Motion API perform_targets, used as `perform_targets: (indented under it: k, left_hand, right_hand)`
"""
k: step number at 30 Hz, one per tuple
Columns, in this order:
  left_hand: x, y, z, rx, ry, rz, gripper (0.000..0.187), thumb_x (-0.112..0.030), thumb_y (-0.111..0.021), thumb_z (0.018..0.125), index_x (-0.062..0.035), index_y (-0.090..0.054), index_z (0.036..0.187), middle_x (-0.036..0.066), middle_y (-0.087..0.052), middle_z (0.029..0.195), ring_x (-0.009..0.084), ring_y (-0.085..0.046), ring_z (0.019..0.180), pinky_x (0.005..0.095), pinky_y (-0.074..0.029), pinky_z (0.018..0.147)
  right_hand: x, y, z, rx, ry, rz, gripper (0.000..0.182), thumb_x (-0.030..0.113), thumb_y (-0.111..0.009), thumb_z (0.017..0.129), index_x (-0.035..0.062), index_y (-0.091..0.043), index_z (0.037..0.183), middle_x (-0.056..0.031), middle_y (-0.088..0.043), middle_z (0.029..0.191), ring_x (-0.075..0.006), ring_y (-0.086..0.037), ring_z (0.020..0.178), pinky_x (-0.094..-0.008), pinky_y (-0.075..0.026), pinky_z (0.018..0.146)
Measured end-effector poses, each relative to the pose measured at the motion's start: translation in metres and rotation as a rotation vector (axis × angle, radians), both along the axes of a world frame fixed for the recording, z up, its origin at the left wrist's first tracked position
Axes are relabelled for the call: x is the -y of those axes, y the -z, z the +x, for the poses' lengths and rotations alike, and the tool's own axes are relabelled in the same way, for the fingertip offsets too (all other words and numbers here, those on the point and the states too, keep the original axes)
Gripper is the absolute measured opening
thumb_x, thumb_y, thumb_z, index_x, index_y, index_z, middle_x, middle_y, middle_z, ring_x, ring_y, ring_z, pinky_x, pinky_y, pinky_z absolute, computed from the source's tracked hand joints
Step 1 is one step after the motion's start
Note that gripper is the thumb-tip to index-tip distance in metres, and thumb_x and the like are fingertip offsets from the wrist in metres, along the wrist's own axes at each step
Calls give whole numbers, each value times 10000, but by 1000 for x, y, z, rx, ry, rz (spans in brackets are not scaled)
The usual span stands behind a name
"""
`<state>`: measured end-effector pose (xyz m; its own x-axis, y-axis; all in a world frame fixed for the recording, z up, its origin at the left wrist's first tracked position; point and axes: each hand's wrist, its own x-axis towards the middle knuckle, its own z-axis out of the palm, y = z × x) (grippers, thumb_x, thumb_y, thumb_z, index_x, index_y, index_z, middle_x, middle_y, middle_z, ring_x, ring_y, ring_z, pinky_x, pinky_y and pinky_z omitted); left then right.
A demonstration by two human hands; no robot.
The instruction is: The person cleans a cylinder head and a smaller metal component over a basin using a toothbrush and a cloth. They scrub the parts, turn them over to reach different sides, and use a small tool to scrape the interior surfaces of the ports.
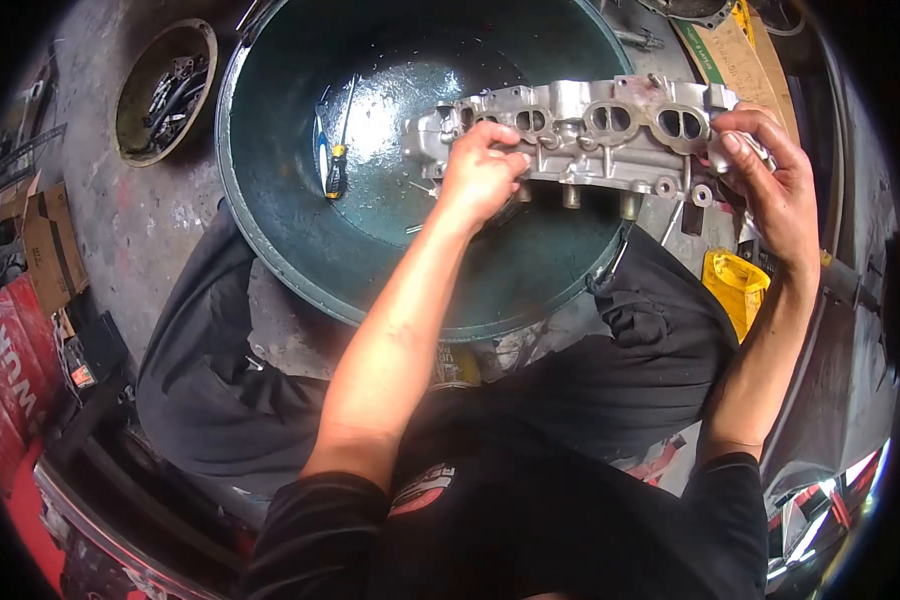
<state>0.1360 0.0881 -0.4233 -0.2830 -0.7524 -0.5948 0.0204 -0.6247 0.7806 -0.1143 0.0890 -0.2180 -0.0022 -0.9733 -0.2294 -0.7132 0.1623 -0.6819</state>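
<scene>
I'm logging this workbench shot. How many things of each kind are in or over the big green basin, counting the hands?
Hands: 2, left and right
Metal casting: 1, gripped by both hands
Screwdriver: 1, lying in the basin
Basin: 1
Total: 5

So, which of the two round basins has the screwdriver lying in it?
The large teal basin between the knees holds the screwdriver. The small brown bowl at upper left holds only dark metal parts.
</scene>
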Motion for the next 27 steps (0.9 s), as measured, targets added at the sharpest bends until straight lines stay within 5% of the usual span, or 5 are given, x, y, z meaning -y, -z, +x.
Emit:
perform_targets:
  k: [3, 7, 14, 18, 27]
  left_hand:
    - [4, -3, 10, 106, 45, -59, 287, -62, -692, 823, -57, -601, 1095, 40, -629, 768, 108, -582, 655, 267, -473, 577]
    - [6, 2, 14, 265, 66, -252, 236, -87, -709, 792, -48, -643, 1014, 41, -621, 724, 130, -593, 664, 301, -488, 629]
    - [-22, 18, 2, 405, 69, -332, 163, -82, -704, 800, -22, -702, 952, 62, -672, 760, 123, -619, 690, 295, -498, 631]
    - [-10, 10, -4, 152, -76, -29, 110, -66, -681, 823, 1, -699, 909, 40, -660, 717, 84, -587, 658, 272, -473, 600]
    - [-20, 12, 1, 332, 13, -296, 151, -149, -636, 869, -11, -688, 898, 59, -669, 743, 132, -599, 683, 302, -480, 652]
  right_hand:
    - [7, -9, 3, -243, -274, -188, 187, 162, -654, 924, 0, -684, 1012, -73, -620, 1013, -163, -605, 952, -276, -476, 834]
    - [5, -19, 19, -340, -359, -213, 138, 131, -708, 855, 27, -710, 946, -68, -636, 869, -205, -606, 930, -496, -289, 1128]
    - [-29, 5, 24, -323, -331, -313, 155, 151, -708, 857, 16, -709, 935, -84, -630, 868, -219, -610, 925, -496, -292, 1131]
    - [-11, -7, 21, -364, -409, -306, 168, 164, -714, 851, 17, -707, 933, -84, -625, 868, -228, -608, 927, -505, -292, 1131]
    - [-14, -5, 24, -370, -436, -337, 139, 153, -730, 829, 37, -718, 904, -60, -638, 814, -206, -609, 890, -500, -295, 1135]
